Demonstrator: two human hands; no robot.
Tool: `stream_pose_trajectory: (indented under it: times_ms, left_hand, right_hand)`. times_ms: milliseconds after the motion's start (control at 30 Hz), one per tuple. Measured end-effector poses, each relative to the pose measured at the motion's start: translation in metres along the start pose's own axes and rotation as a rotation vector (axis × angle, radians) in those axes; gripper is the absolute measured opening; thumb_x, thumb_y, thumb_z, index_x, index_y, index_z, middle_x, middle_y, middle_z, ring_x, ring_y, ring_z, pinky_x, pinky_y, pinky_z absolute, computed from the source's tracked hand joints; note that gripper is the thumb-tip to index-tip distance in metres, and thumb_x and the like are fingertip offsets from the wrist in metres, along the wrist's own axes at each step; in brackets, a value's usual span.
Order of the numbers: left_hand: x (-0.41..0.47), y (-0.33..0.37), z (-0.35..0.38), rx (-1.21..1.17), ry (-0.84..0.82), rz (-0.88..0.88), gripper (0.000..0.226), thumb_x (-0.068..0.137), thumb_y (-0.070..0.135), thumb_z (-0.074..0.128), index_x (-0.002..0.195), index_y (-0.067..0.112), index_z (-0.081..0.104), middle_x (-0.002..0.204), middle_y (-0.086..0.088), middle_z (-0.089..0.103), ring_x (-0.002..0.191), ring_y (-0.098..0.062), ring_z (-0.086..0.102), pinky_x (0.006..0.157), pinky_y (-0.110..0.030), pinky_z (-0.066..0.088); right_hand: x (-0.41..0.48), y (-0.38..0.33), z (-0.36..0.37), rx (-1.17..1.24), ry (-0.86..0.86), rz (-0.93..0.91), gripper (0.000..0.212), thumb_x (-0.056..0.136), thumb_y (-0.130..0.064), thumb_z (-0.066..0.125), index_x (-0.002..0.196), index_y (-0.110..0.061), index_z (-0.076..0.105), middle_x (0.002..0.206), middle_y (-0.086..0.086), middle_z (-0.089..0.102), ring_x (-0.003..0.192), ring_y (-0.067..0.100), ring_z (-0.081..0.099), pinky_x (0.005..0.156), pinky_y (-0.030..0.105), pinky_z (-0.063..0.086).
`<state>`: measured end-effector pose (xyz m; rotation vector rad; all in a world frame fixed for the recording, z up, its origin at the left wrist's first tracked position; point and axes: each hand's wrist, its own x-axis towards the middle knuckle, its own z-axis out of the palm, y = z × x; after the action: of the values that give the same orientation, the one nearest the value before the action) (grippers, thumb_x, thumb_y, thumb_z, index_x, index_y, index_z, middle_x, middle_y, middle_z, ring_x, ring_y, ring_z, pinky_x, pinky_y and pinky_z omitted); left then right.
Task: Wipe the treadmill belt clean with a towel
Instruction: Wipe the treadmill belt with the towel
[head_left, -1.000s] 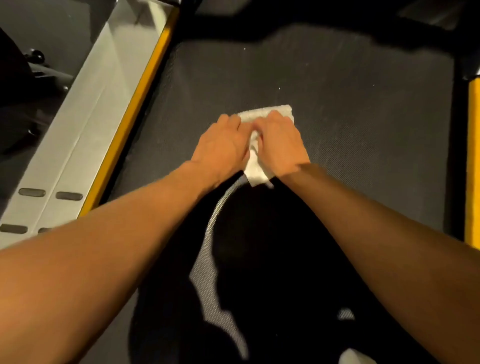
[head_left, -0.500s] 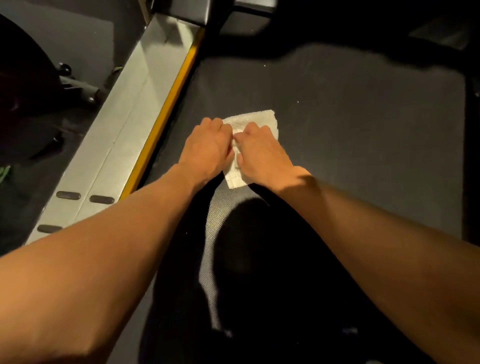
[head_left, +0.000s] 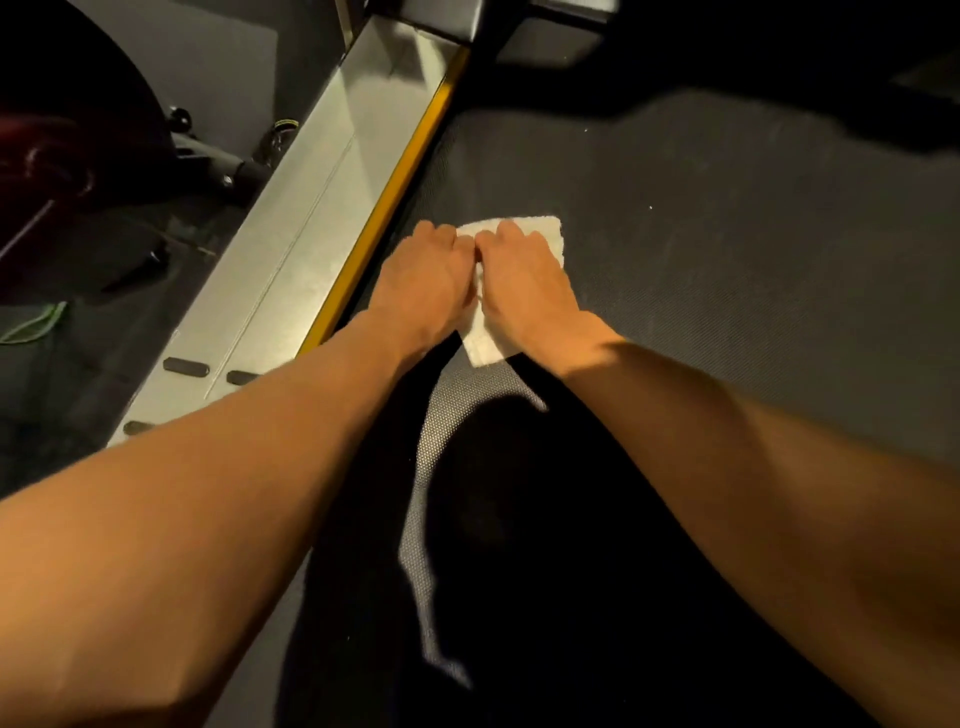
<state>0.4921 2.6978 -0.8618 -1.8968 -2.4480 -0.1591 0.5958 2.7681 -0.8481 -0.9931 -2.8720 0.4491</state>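
A folded white towel lies flat on the dark textured treadmill belt, close to the belt's left edge. My left hand and my right hand rest side by side on top of it, palms down, fingers pressed onto the cloth. Most of the towel is hidden under both hands; only its far right corner and a near strip show. A few pale specks dot the belt to the right.
A yellow strip and a grey metal side rail run along the belt's left side. Dark exercise equipment stands on the floor left of the rail. The treadmill's front housing sits at the belt's far end. My shadow covers the near belt.
Both hands have slid the towel leftward across the belt, from near its middle to close beside the yellow strip. The view has shifted with them.
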Motion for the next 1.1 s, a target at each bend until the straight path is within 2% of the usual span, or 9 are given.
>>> stream_pose_trajectory:
  times_ms: [167, 333, 400, 500, 633, 733, 900, 1000, 1100]
  left_hand:
    - [-0.031, -0.006, -0.006, -0.027, -0.069, 0.073, 0.029, 0.088, 0.026, 0.055, 0.105, 0.003, 0.057, 0.102, -0.017, 0.059, 0.096, -0.032, 0.05, 0.075, -0.038, 0.041]
    - [-0.004, -0.025, -0.006, -0.063, -0.034, -0.144, 0.029, 0.087, 0.024, 0.059, 0.102, -0.001, 0.059, 0.102, -0.025, 0.058, 0.097, -0.039, 0.052, 0.079, -0.044, 0.042]
    - [-0.015, -0.02, -0.005, -0.056, -0.012, -0.104, 0.027, 0.085, 0.025, 0.06, 0.096, 0.0, 0.058, 0.097, -0.023, 0.059, 0.093, -0.038, 0.053, 0.075, -0.045, 0.044]
    - [-0.041, -0.009, -0.005, -0.091, -0.07, -0.039, 0.026, 0.083, 0.029, 0.06, 0.095, 0.007, 0.057, 0.095, -0.013, 0.059, 0.092, -0.03, 0.053, 0.068, -0.042, 0.049]
    - [-0.039, -0.011, -0.007, -0.076, -0.114, -0.016, 0.028, 0.085, 0.028, 0.059, 0.101, 0.005, 0.057, 0.101, -0.017, 0.059, 0.096, -0.032, 0.053, 0.073, -0.042, 0.048]
    - [-0.032, -0.017, -0.009, -0.057, -0.108, -0.095, 0.03, 0.09, 0.024, 0.055, 0.107, 0.0, 0.056, 0.105, -0.022, 0.058, 0.099, -0.037, 0.052, 0.075, -0.041, 0.043]
    - [-0.045, -0.035, -0.01, -0.044, -0.058, -0.214, 0.024, 0.095, 0.017, 0.048, 0.109, -0.002, 0.054, 0.106, -0.021, 0.054, 0.096, -0.038, 0.054, 0.068, -0.041, 0.043]
    - [-0.058, -0.026, -0.016, -0.074, -0.116, -0.188, 0.027, 0.094, 0.023, 0.049, 0.111, 0.002, 0.054, 0.108, -0.017, 0.055, 0.098, -0.033, 0.055, 0.067, -0.036, 0.04]
    - [-0.068, -0.017, -0.016, -0.113, -0.154, -0.201, 0.032, 0.089, 0.03, 0.054, 0.112, 0.008, 0.055, 0.11, -0.014, 0.057, 0.097, -0.029, 0.056, 0.076, -0.037, 0.046]
  right_hand:
    - [-0.02, 0.0, 0.004, 0.071, -0.045, -0.08, 0.02, 0.094, -0.012, 0.05, 0.11, -0.013, 0.061, 0.114, 0.009, 0.057, 0.104, 0.031, 0.055, 0.077, 0.035, 0.041]
    - [0.009, -0.019, -0.004, -0.001, -0.053, -0.09, 0.029, 0.091, -0.002, 0.051, 0.118, -0.01, 0.058, 0.12, 0.012, 0.052, 0.11, 0.031, 0.052, 0.072, 0.033, 0.035]
    - [-0.007, -0.017, -0.004, -0.003, -0.088, -0.121, 0.035, 0.085, 0.004, 0.051, 0.117, -0.007, 0.056, 0.117, 0.012, 0.05, 0.107, 0.031, 0.05, 0.07, 0.033, 0.034]
    - [-0.035, -0.01, -0.002, 0.059, -0.09, -0.165, 0.041, 0.085, 0.004, 0.052, 0.12, -0.014, 0.058, 0.109, 0.008, 0.052, 0.1, 0.026, 0.05, 0.07, 0.032, 0.034]
    - [-0.028, -0.019, -0.004, 0.098, -0.118, -0.074, 0.031, 0.091, -0.006, 0.047, 0.116, -0.016, 0.062, 0.104, 0.007, 0.055, 0.1, 0.027, 0.054, 0.072, 0.031, 0.034]
    - [-0.016, -0.032, -0.009, 0.056, -0.122, -0.012, 0.029, 0.093, -0.006, 0.044, 0.115, -0.013, 0.062, 0.11, 0.009, 0.058, 0.092, 0.027, 0.052, 0.071, 0.03, 0.033]
    - [-0.003, -0.054, 0.004, -0.066, -0.096, -0.132, 0.033, 0.094, -0.004, 0.044, 0.124, -0.012, 0.056, 0.122, 0.01, 0.051, 0.112, 0.029, 0.05, 0.073, 0.034, 0.036]
    - [-0.014, -0.045, 0.016, -0.068, -0.079, -0.155, 0.032, 0.09, -0.005, 0.052, 0.12, -0.014, 0.058, 0.111, 0.008, 0.051, 0.104, 0.027, 0.05, 0.067, 0.034, 0.033]
    - [-0.029, -0.037, 0.018, -0.009, -0.105, -0.142, 0.027, 0.09, -0.009, 0.054, 0.114, -0.018, 0.062, 0.094, 0.001, 0.043, 0.096, 0.025, 0.05, 0.068, 0.034, 0.036]
